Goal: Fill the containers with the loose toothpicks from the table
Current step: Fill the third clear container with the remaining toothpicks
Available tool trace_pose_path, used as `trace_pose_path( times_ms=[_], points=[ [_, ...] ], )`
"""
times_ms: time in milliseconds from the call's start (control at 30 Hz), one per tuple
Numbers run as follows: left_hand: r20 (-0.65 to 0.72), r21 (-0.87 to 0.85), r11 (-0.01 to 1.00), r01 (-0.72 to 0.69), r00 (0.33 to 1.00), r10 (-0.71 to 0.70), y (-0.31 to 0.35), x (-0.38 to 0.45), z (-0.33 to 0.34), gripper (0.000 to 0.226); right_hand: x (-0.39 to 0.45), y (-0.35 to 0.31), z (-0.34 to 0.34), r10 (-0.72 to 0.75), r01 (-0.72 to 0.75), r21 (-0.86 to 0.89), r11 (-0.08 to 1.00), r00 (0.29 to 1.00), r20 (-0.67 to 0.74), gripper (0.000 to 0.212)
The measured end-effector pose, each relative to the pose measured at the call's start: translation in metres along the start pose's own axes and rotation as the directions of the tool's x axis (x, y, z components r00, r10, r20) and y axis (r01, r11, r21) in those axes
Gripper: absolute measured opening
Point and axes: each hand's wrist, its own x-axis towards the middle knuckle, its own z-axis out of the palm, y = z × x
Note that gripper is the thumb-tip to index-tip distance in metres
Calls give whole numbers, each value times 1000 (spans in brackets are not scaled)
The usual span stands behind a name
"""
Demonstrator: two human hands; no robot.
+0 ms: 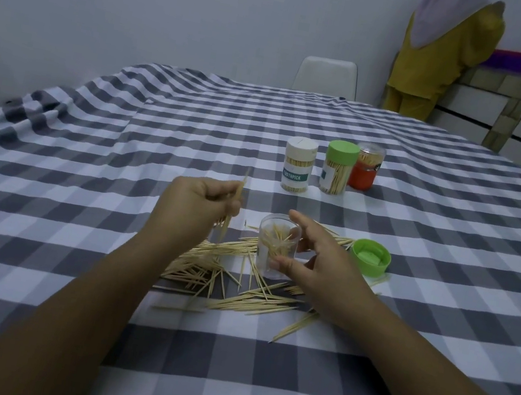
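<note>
- Near the middle of the frame, on the checked bench (403, 327), we see the open clear container (275, 248) standing upright, partly filled with toothpicks, its mouth facing up.
- Our right hand (320, 267) cups this container from its right side; the thumb lies against its lower front and the other fingers curve round behind, so the hand steadies it.
- Our left hand (194, 210), just left of the container, has its fingers closed on a small bunch of toothpicks (233, 206), which stand nearly upright with a slight lean.
- What matters is this: the container's mouth lies to the right of the bunch and a little lower in the frame, close by, and the bunch's long axis already runs roughly along the container's upright axis. We judge that the left hand, being the one that carries them, needs a short move rightward over the rim.
- Below both hands the loose toothpicks (237, 283) lie scattered flat on the cloth, so much is left to gather.
- A green lid (371, 257) lies upturned to the container's right.
</note>
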Motion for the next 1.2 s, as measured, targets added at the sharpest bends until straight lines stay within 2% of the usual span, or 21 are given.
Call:
trace_pose_path(
  times_ms=[67,167,267,333,433,533,700,1000,1200],
  points=[
    [-37,-238,971,27,999,-37,1,3,1,25,0,0,0,-1,1,6,1000,1000,-1,72],
    [-69,-468,884,13,996,-51,6,4,4,28,0,1,1,2,-2,22,1000,1000,-4,71],
    [-115,-614,789,-26,992,-57,11,5,7,23,0,2,2,2,-2,35,999,1000,-3,71],
    [-134,-650,758,-50,990,-50,14,5,11,23,0,2,2,7,-7,40,999,1000,-1,71],
    [-110,-650,757,-58,994,-18,15,-1,21,28,1,3,2,5,-5,46,999,1000,-1,72],
    [-35,-600,800,-13,999,-10,14,-8,34,44,1,4,3,-14,14,51,999,1000,-8,73],
    [36,-521,852,42,999,-27,11,-11,40,53,1,5,4,-27,28,48,998,1000,-10,74],
    [64,-478,876,64,997,-38,6,-12,38,38,2,7,5,-28,28,62,998,1000,-5,74],
    [89,-349,936,49,996,-19,7,-13,28,35,2,5,6,-23,24,67,997,1000,-18,74]
  ],
)
